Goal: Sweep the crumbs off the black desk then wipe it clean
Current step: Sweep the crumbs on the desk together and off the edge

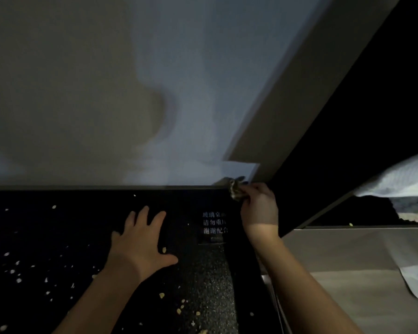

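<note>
On my feed, the right hand (260,206) hides part of a blurred wad (235,190); its wrist cuts off the sign (212,222); the counter (58,225) runs off-frame left.

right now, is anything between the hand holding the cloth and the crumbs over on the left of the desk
Yes. The left hand lies flat on the black desk, between the cloth gripped by the right hand at the far right corner and the crumbs at left. A printed notice lies beside that hand.
</note>
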The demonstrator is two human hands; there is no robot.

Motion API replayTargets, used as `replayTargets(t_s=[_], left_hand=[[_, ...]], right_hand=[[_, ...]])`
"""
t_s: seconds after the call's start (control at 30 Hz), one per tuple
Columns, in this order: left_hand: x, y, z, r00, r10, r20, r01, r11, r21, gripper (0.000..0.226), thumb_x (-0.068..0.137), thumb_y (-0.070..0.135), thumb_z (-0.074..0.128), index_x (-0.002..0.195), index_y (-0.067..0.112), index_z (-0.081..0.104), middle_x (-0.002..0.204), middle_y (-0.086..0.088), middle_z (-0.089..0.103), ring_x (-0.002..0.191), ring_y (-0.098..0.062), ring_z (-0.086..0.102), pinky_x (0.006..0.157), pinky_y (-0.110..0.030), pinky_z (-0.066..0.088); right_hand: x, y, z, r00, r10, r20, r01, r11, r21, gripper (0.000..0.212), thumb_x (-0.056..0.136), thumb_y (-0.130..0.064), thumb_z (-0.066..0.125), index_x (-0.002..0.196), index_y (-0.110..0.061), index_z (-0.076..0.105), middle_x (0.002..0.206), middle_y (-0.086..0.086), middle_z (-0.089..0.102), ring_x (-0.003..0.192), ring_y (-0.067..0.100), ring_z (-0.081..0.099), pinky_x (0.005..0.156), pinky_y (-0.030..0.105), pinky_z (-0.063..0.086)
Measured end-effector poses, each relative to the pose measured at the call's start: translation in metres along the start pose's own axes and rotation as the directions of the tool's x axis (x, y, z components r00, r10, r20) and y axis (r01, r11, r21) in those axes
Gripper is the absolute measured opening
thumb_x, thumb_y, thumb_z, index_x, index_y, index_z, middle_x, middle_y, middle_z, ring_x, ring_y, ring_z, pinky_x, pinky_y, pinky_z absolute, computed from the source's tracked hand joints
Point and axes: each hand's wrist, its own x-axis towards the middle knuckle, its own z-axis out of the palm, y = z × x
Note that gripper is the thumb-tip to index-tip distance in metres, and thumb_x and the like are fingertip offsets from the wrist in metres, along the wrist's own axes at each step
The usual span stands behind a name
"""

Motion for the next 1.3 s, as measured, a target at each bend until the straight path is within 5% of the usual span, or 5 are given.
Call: replayTargets(t_s=[0.37,0.57,0.8,1.1,1.3], left_hand=[[-0.006,-0.028,0.001,0.997,-0.011,0.072,0.011,1.0,0.003,0.12,0.064,0.059,0.076,0.15,0.035,-0.006,0.157,0.001,-0.019,0.145,-0.029,-0.011,0.114,-0.05,0.025],[-0.012,-0.035,-0.005,0.985,0.001,0.174,-0.01,0.999,0.049,0.127,0.065,0.051,0.08,0.149,0.032,-0.014,0.154,0.0,-0.028,0.144,-0.027,-0.018,0.115,-0.051,0.023],[-0.029,-0.035,-0.003,0.969,0.047,0.243,-0.045,0.999,-0.012,0.122,0.069,0.038,0.082,0.15,0.033,-0.01,0.154,0.003,-0.029,0.143,-0.027,-0.021,0.116,-0.049,0.021],[-0.036,-0.035,0.014,0.992,-0.019,0.124,0.028,0.997,-0.067,0.117,0.071,0.038,0.08,0.151,0.031,-0.006,0.156,0.003,-0.023,0.145,-0.022,-0.016,0.118,-0.045,0.015],[-0.042,-0.037,0.016,0.995,-0.038,0.088,0.046,0.994,-0.095,0.118,0.07,0.037,0.081,0.152,0.028,-0.004,0.157,0.002,-0.02,0.145,-0.021,-0.014,0.118,-0.039,0.015]], right_hand=[[-0.008,-0.069,0.077,0.92,-0.344,0.188,0.313,0.933,0.179,0.032,0.069,-0.001,0.063,0.096,-0.013,0.076,0.101,0.01,0.069,0.093,0.033,0.063,0.084,0.026,0.045],[-0.041,-0.059,0.045,0.735,-0.59,0.333,0.529,0.807,0.263,0.041,0.069,0.013,0.062,0.092,-0.017,0.076,0.103,0.0,0.069,0.09,0.021,0.06,0.079,0.02,0.045],[-0.111,-0.034,0.003,0.574,-0.611,0.545,0.459,0.791,0.405,0.046,0.073,0.007,0.05,0.097,-0.023,0.074,0.108,-0.009,0.065,0.098,0.011,0.056,0.082,0.021,0.046],[-0.043,-0.076,0.054,0.865,-0.478,0.152,0.437,0.868,0.237,0.038,0.067,0.013,0.056,0.089,-0.01,0.076,0.097,0.007,0.07,0.083,0.033,0.058,0.069,0.039,0.055],[-0.067,-0.069,0.055,0.786,-0.547,0.288,0.477,0.833,0.281,0.039,0.073,0.01,0.054,0.091,-0.016,0.076,0.101,0.001,0.07,0.088,0.024,0.057,0.078,0.031,0.051]])
